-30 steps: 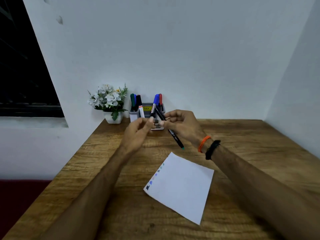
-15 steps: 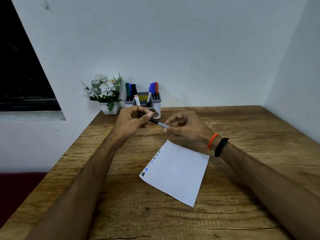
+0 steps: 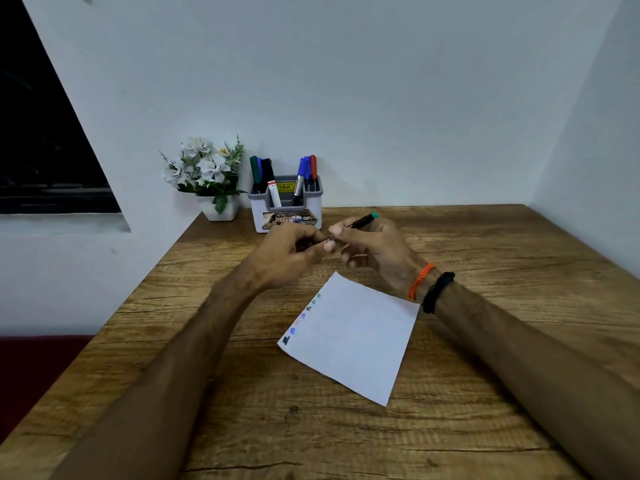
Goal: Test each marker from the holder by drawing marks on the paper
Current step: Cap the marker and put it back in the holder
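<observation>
Both hands meet above the table in front of the grey marker holder (image 3: 259,209). My right hand (image 3: 377,252) grips a thin black marker (image 3: 362,221) whose green end points up and to the right. My left hand (image 3: 294,252) pinches the marker's near end, which its fingers hide. The white paper (image 3: 353,337) lies below the hands, with a row of several small coloured marks along its left edge. Several markers stand in the holder: green and black on the left, blue and red on the right.
A white pot of white flowers (image 3: 206,178) stands left of the holder against the wall. The wooden table (image 3: 502,244) ends at walls behind and to the right, and at an open edge on the left beneath a dark window (image 3: 41,150).
The marker has been turned: its green end, which pointed down toward the paper a second ago, now points up and right. Both hands stayed close together over the table.
</observation>
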`<state>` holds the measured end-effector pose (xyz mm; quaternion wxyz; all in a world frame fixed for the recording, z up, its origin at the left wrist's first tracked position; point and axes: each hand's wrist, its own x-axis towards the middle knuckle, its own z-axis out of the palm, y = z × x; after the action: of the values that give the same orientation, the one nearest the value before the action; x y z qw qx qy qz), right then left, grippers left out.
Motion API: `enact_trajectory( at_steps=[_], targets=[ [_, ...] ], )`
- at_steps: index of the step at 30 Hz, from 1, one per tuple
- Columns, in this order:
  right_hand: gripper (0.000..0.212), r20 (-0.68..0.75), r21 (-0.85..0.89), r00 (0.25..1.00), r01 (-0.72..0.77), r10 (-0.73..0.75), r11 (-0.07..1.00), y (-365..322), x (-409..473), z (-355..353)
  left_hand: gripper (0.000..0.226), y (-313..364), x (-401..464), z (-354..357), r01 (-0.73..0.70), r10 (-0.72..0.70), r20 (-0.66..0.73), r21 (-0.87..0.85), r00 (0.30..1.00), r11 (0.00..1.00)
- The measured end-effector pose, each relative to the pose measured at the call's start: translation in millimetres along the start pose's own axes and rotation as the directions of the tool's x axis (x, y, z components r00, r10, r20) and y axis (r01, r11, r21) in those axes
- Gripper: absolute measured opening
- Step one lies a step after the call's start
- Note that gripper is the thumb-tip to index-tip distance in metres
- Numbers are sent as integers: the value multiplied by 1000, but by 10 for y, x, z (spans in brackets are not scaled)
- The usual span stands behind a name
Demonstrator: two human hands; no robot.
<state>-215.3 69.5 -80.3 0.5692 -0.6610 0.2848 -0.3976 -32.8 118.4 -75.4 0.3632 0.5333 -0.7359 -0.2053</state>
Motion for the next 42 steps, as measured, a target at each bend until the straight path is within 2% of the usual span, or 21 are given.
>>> enact_trajectory(
  at_steps=[4,7,10,19,24,31,35,39,42],
  targets=[
    [27,-12,-19,1000,-23,22,1000,30,23,81,21,29,2,74,-110,112,-10,124,994,986],
    [30,-22,-8,1000,-13,13,1000,48,36,94,18,27,-10,96,-168,173,-18,160,985,973],
    [29,-13,11,1000,-3,3,1000,57,43,92,14,-3,-6,114,-171,172,9,146,985,974],
    [30,21,97,1000,-7,5,995,64,46,75,29,-39,-4,143,-177,181,-15,144,983,974],
    [30,59,166,998,-20,10,986,57,55,68,28,-32,5,131,-161,165,-22,117,986,980],
    [35,57,149,998,20,-29,989,63,58,20,22,9,-10,117,-192,197,-40,109,980,975],
    [32,30,106,999,41,-45,994,51,43,11,33,-56,-17,131,-154,162,-73,101,984,983],
    [21,-69,68,997,42,-37,997,51,54,-30,46,-103,-13,95,-31,37,-57,97,998,995],
    [14,-116,129,993,5,10,992,3,64,-93,32,-199,-2,16,61,-58,-24,140,998,988]
  ],
)
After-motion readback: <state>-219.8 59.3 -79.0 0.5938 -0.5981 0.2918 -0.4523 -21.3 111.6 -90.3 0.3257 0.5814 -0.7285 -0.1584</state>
